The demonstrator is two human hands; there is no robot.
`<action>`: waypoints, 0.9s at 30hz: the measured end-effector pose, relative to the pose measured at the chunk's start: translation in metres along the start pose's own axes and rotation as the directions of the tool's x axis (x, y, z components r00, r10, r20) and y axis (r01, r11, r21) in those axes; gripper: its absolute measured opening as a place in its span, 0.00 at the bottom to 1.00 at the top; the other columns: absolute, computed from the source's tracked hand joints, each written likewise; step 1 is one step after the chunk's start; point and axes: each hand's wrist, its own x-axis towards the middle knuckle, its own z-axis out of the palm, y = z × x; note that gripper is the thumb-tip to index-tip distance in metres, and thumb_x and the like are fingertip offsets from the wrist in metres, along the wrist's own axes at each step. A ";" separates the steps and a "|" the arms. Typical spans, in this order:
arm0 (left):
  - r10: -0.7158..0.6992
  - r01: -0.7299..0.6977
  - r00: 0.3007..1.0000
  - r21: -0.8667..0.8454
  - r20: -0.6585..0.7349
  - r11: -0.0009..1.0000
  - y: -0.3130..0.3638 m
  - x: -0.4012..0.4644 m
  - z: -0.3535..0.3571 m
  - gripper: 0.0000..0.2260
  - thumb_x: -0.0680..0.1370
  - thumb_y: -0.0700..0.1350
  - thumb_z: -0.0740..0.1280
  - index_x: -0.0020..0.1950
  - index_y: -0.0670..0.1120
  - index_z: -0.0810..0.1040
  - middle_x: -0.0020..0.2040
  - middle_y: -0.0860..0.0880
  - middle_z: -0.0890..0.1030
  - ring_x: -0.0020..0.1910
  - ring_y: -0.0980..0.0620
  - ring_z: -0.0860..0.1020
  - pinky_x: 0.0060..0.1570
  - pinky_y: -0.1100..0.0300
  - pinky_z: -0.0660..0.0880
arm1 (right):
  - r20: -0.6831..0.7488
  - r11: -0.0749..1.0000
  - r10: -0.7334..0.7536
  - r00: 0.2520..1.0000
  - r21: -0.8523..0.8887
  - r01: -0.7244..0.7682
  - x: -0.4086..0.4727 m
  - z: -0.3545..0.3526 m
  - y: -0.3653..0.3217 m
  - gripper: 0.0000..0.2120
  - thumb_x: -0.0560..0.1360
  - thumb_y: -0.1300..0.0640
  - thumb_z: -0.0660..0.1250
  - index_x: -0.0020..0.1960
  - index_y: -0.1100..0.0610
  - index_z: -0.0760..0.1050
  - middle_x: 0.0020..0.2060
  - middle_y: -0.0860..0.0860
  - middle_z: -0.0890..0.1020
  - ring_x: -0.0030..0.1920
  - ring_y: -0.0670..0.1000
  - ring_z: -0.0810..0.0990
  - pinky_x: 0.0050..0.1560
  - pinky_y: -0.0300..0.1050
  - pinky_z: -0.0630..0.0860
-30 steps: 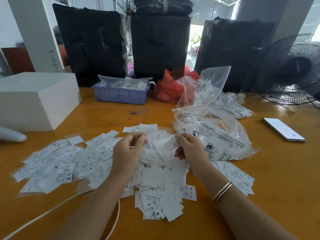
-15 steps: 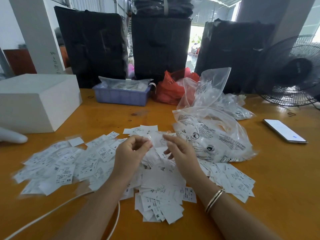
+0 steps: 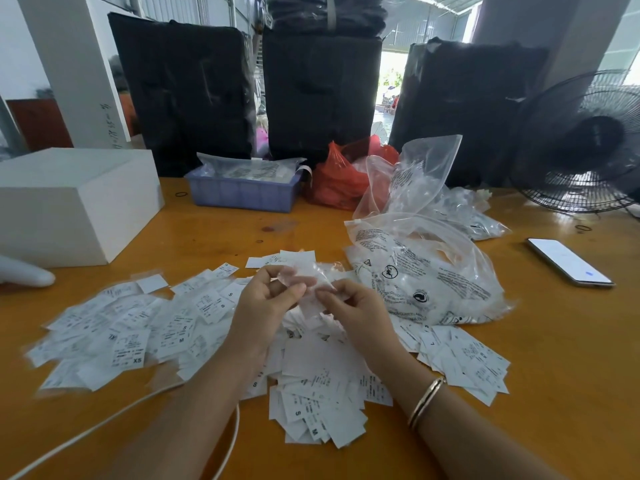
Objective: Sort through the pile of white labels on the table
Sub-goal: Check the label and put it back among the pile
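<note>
Both hands have lifted off the paper heap and drawn together since a second ago, when they were pressed low into it. Now the left hand (image 3: pixel 266 303) and the right hand (image 3: pixel 356 306) hover just above the middle of the pile of labels (image 3: pixel 214 334), pinching between them a small clear sleeve (image 3: pixel 308 282) that seems to hold a label; motion blur hides its print. Left fingers are curled, with thumb and forefinger closed on the sleeve's upper edge; right fingertips are closed on its lower corner.

Around them the white labels lie spread on the wooden table (image 3: pixel 554 358), a wide drift to the left, a thicker stack near the wrists, a smaller patch to the right just beside the printed plastic bag (image 3: pixel 426 271). My judgement: one piece is picked out for checking, and nearly the whole heap remains to be sorted.
</note>
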 end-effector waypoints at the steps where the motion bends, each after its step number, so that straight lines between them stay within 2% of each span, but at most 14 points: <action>1: -0.008 0.007 1.000 0.059 0.022 0.998 0.000 0.000 -0.001 0.12 0.76 0.37 0.67 0.56 0.49 0.73 0.47 0.50 0.85 0.48 0.53 0.83 0.47 0.61 0.77 | -0.021 0.998 0.030 0.999 0.059 -0.028 0.001 -0.002 0.001 0.02 0.73 0.55 0.71 0.42 0.52 0.81 0.33 0.50 0.81 0.34 0.49 0.77 0.40 0.45 0.74; 3: -0.032 0.017 0.995 0.150 0.098 0.989 -0.001 0.000 -0.002 0.16 0.76 0.37 0.68 0.59 0.51 0.72 0.48 0.53 0.85 0.48 0.55 0.83 0.47 0.62 0.77 | -0.033 0.990 0.052 0.998 0.136 -0.047 0.000 -0.005 0.002 0.03 0.72 0.57 0.72 0.41 0.51 0.79 0.31 0.44 0.79 0.32 0.43 0.75 0.36 0.39 0.71; 5: -0.070 0.036 0.984 0.204 0.161 0.978 -0.002 -0.001 0.000 0.16 0.75 0.39 0.69 0.59 0.54 0.73 0.48 0.55 0.85 0.47 0.57 0.83 0.44 0.65 0.78 | -0.029 0.991 0.039 0.999 0.131 -0.034 0.000 -0.005 0.001 0.04 0.72 0.56 0.73 0.41 0.50 0.78 0.29 0.40 0.78 0.30 0.38 0.73 0.33 0.32 0.69; 8: -0.032 0.013 0.998 0.287 0.061 0.958 -0.004 -0.002 0.004 0.08 0.74 0.43 0.71 0.50 0.54 0.80 0.43 0.58 0.85 0.44 0.59 0.83 0.39 0.69 0.77 | -0.036 0.986 0.047 0.998 0.159 -0.040 0.000 -0.003 0.001 0.06 0.72 0.59 0.72 0.44 0.49 0.78 0.34 0.42 0.80 0.35 0.41 0.76 0.38 0.35 0.73; 10: -0.004 0.010 1.000 0.249 -0.026 0.968 -0.005 -0.001 0.004 0.03 0.74 0.44 0.71 0.46 0.51 0.81 0.40 0.56 0.85 0.40 0.59 0.83 0.37 0.71 0.76 | -0.067 0.948 0.086 0.994 0.311 -0.061 0.001 -0.003 0.000 0.11 0.73 0.65 0.70 0.49 0.51 0.76 0.39 0.49 0.81 0.39 0.49 0.80 0.44 0.40 0.78; 12: -0.020 0.030 0.998 0.158 -0.065 0.987 -0.004 0.000 0.001 0.02 0.74 0.43 0.70 0.45 0.49 0.82 0.39 0.53 0.85 0.40 0.57 0.83 0.38 0.69 0.77 | -0.076 0.884 0.096 0.993 0.465 -0.050 0.002 -0.006 -0.001 0.19 0.73 0.71 0.67 0.57 0.51 0.73 0.44 0.53 0.82 0.42 0.52 0.83 0.46 0.43 0.80; 13: -0.030 0.040 0.996 0.131 -0.080 0.991 -0.004 0.000 0.000 0.02 0.75 0.43 0.69 0.46 0.49 0.82 0.39 0.52 0.85 0.40 0.57 0.83 0.39 0.68 0.78 | -0.075 0.856 0.094 0.993 0.516 -0.042 0.002 -0.008 -0.001 0.23 0.73 0.72 0.66 0.60 0.49 0.71 0.43 0.52 0.82 0.41 0.51 0.83 0.45 0.42 0.80; 15: -0.042 0.054 0.994 0.119 -0.103 0.991 -0.003 0.001 -0.001 0.03 0.76 0.45 0.69 0.47 0.50 0.82 0.40 0.52 0.85 0.41 0.57 0.83 0.41 0.66 0.78 | -0.072 0.811 0.097 0.993 0.584 -0.037 0.004 -0.011 0.000 0.26 0.73 0.73 0.65 0.61 0.46 0.68 0.37 0.48 0.82 0.39 0.48 0.82 0.42 0.40 0.79; 18: -0.052 0.063 0.994 0.108 -0.100 0.992 -0.003 0.002 -0.001 0.04 0.76 0.45 0.68 0.48 0.49 0.82 0.40 0.52 0.85 0.42 0.56 0.83 0.40 0.67 0.78 | -0.059 0.762 0.133 0.989 0.644 -0.064 0.006 -0.013 0.000 0.18 0.74 0.70 0.65 0.58 0.52 0.75 0.34 0.49 0.81 0.37 0.47 0.81 0.40 0.37 0.78; 21: -0.072 0.079 0.993 0.081 -0.095 0.994 -0.002 0.003 -0.001 0.04 0.76 0.45 0.69 0.49 0.49 0.82 0.40 0.52 0.85 0.41 0.56 0.83 0.39 0.67 0.78 | -0.038 0.771 0.155 0.987 0.629 -0.097 0.004 -0.015 -0.001 0.09 0.74 0.65 0.67 0.47 0.54 0.83 0.40 0.53 0.84 0.40 0.49 0.82 0.39 0.39 0.79; 24: -0.097 0.100 0.991 0.025 -0.094 0.995 -0.002 0.003 -0.001 0.04 0.75 0.45 0.69 0.49 0.49 0.82 0.41 0.51 0.85 0.41 0.56 0.83 0.40 0.66 0.78 | -0.087 0.835 0.154 0.984 0.545 -0.082 0.005 -0.016 0.000 0.09 0.74 0.64 0.68 0.44 0.52 0.85 0.46 0.56 0.84 0.44 0.52 0.82 0.40 0.40 0.79; 27: -0.108 0.109 0.990 0.013 -0.090 0.994 -0.003 0.004 -0.002 0.04 0.75 0.45 0.69 0.48 0.49 0.82 0.41 0.50 0.85 0.42 0.55 0.83 0.41 0.65 0.78 | -0.125 0.876 0.132 0.983 0.480 -0.056 0.006 -0.015 0.000 0.11 0.74 0.64 0.68 0.42 0.50 0.85 0.46 0.54 0.83 0.46 0.52 0.82 0.41 0.42 0.80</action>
